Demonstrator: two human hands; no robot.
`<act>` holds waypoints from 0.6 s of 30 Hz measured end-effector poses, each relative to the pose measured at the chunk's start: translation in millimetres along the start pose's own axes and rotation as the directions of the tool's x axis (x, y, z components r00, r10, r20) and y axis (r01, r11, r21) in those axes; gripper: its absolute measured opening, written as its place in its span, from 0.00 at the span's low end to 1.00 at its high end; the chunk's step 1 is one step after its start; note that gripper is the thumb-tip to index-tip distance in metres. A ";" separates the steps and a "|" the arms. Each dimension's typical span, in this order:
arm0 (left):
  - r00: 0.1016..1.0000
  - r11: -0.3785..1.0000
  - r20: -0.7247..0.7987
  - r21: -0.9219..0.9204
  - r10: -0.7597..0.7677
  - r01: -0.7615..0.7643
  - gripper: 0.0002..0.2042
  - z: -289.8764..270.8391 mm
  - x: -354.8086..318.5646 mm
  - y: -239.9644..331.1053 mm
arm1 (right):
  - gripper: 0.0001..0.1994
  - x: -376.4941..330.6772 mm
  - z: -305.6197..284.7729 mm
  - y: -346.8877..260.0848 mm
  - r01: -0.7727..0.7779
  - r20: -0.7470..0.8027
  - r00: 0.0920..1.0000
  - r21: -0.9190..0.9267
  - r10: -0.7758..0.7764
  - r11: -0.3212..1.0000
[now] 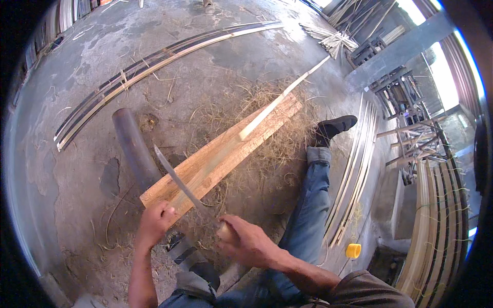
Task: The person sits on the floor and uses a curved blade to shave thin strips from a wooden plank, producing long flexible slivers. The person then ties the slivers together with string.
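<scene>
The right hand (251, 241) is wrapping its fingers around the handle of a long, curved knife (179, 182). The blade is crossing over a wooden board (272, 126). A long, thin strip (280, 100) is lying along the board and sticking out past its far end. The left hand (155, 223) is curling by the board's near end; I cannot tell if it is pinching the strip. Curly shavings (277, 149) are lying on the floor (205, 90).

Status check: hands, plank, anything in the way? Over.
Right hand gripping knife. Left hand at near end of plank. Knife across plank, contact unclear. Loose shavings around far end.
</scene>
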State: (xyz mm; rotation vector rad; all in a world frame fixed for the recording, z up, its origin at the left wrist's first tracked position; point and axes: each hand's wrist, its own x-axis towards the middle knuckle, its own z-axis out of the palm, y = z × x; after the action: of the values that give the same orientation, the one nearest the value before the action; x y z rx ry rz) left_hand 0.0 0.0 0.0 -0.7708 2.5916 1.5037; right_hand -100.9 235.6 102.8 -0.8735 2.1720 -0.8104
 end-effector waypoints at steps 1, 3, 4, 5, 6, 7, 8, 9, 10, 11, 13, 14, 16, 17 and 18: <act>0.989 0.940 -0.015 -0.315 -0.144 0.132 0.16 -8.2 -13.9 3.8 | 0.32 -1.6 -1.7 6.6 0.022 0.005 1.000 0.056 -0.023 0.998; 0.972 0.762 0.004 -0.619 -0.236 0.188 0.16 -8.2 -19.4 -7.2 | 0.30 5.6 -10.7 17.6 0.032 -0.008 0.999 0.081 -0.031 0.996; 0.972 0.761 0.023 -0.618 -0.232 0.196 0.15 -7.5 -29.2 -27.3 | 0.28 4.1 -8.7 24.1 -0.010 0.002 1.000 0.093 0.009 0.996; 0.973 0.760 0.042 -0.617 -0.227 0.204 0.14 -5.6 -41.0 -40.1 | 0.27 2.2 -6.8 31.1 -0.052 0.013 0.999 0.105 0.050 0.993; 0.965 0.782 0.085 -0.570 -0.249 0.252 0.14 -5.7 -52.6 -37.8 | 0.27 1.4 -3.5 36.0 -0.008 -0.031 0.999 0.017 0.008 1.000; 0.955 0.795 0.131 -0.530 -0.267 0.295 0.13 1.1 -61.2 -32.8 | 0.28 0.7 -2.2 42.6 -0.038 -0.015 0.999 0.045 0.039 0.998; 0.942 0.807 0.176 -0.487 -0.285 0.335 0.13 6.8 -65.5 -27.2 | 0.29 -0.7 -2.0 49.0 -0.069 0.002 0.998 0.073 0.069 0.995; 0.951 0.819 0.177 -0.484 -0.253 0.309 0.13 11.4 -69.1 -24.8 | 0.30 -2.8 0.8 52.9 -0.105 0.029 0.994 0.105 0.102 0.989; 0.959 0.830 0.179 -0.482 -0.221 0.281 0.13 17.0 -71.3 -23.4 | 0.31 -4.5 3.6 53.7 -0.136 0.043 0.990 0.126 0.132 0.983; 0.966 0.839 0.180 -0.481 -0.187 0.253 0.13 22.7 -72.6 -22.1 | 0.31 -6.0 6.0 53.8 -0.168 0.059 0.985 0.144 0.162 0.975; 0.971 0.851 0.096 -0.468 -0.220 0.239 0.13 26.2 -75.6 -23.9 | 0.31 -5.4 13.3 50.2 -0.172 0.023 0.985 0.145 0.170 0.974; 0.970 0.855 0.052 -0.463 -0.236 0.233 0.13 28.3 -73.7 -25.5 | 0.31 -2.3 14.9 48.5 -0.142 -0.030 0.989 0.122 0.146 0.982; 0.953 0.694 0.066 -0.670 -0.297 0.263 0.13 43.5 -75.5 -39.3 | 0.28 -5.4 30.8 60.1 -0.187 -0.061 0.979 0.115 0.195 0.976; 0.958 0.757 0.057 -0.601 -0.279 0.257 0.14 49.5 -75.4 -41.2 | 0.26 -6.0 36.4 74.4 -0.256 -0.048 0.963 0.130 0.264 0.958; 0.960 0.744 0.108 -0.612 -0.258 0.269 0.14 50.5 -73.9 -38.1 | 0.24 -10.3 36.2 83.0 -0.310 0.018 0.951 0.096 0.310 0.946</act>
State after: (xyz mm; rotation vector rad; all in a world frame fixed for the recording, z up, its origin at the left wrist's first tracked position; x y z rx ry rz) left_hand 71.2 55.4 -36.3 -1.1030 1.8255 2.2634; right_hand -97.2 281.3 24.1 -0.4652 2.1738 -0.7477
